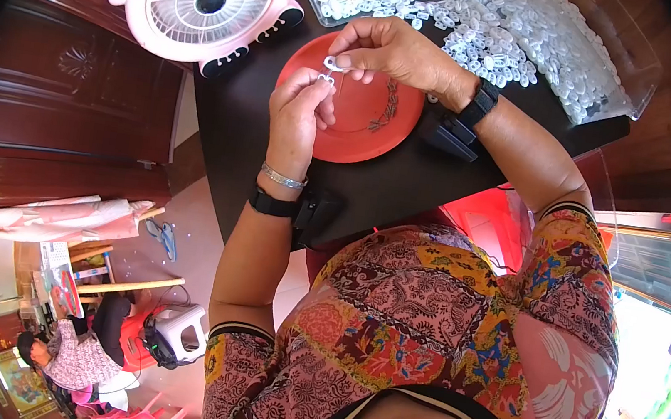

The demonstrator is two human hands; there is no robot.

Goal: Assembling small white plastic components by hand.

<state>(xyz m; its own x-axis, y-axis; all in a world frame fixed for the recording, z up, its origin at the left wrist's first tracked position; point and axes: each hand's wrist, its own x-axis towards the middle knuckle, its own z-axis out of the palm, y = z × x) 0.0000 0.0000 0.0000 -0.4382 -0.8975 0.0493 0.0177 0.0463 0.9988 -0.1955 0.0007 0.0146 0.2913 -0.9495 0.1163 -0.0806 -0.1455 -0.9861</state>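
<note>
Pinch grips, right hand (388,53) beyond left (297,111)

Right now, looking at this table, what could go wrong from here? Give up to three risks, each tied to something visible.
1. The left hand and right hand pinch small white plastic; it might slip into the red dish.
2. Loose pieces lie on the table near the right wrist, so an arm's sweep could scatter them.
3. The fan stands by the table's edge; a bump might topple it.
</note>
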